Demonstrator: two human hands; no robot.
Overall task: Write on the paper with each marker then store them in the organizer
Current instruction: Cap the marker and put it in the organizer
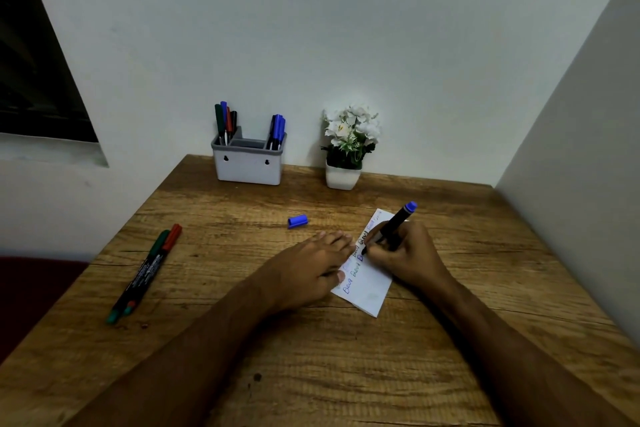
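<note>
A small white paper (371,291) with blue and black writing lies on the wooden table (311,357). My left hand (304,270) rests flat on its left part, fingers straight. My right hand (405,256) grips an uncapped blue marker (394,225), tip down on the paper. Its blue cap (298,221) lies on the table beyond my left hand. A green marker (138,277) and a red marker (154,267) lie side by side at the left. The grey organizer (247,166) at the back holds several markers in its left and right compartments.
A white pot of white flowers (348,149) stands right of the organizer against the back wall. A wall closes in the table's right side. The table's left edge runs just beyond the two loose markers.
</note>
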